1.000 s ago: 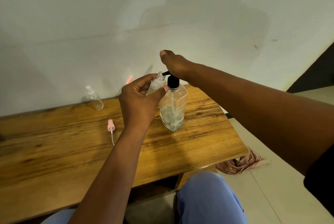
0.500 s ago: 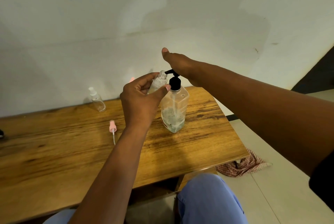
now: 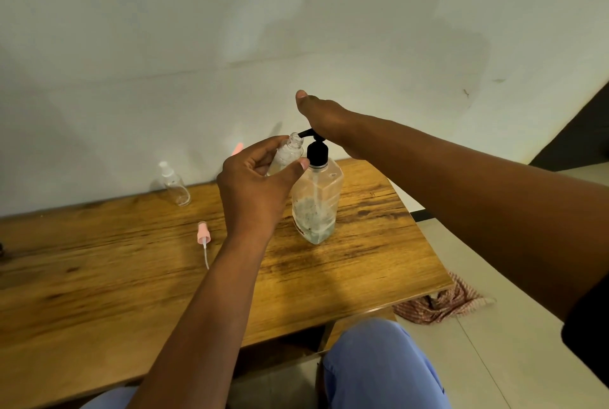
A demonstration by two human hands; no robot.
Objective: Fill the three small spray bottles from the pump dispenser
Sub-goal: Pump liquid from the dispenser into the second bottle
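Wooden table (image 3: 99,276) runs off the left edge. One pump dispenser (image 3: 316,201) stands far right on it, fluid low. My right hand (image 3: 324,118) lies flat on its black pump head, mostly hiding it. My left hand (image 3: 255,187) curls round one uncapped spray bottle (image 3: 288,153), mouth at the nozzle. A second capped bottle (image 3: 174,186) stands far left; something pink (image 3: 238,148) peeks behind my fingers, unclear. One pink spray cap (image 3: 203,237) lies near. Striped cloth (image 3: 441,304) on floor, right.

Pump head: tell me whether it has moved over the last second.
Yes. The pump head has risen away from the dispenser bottle, exposing its stem, with the right hand on top.
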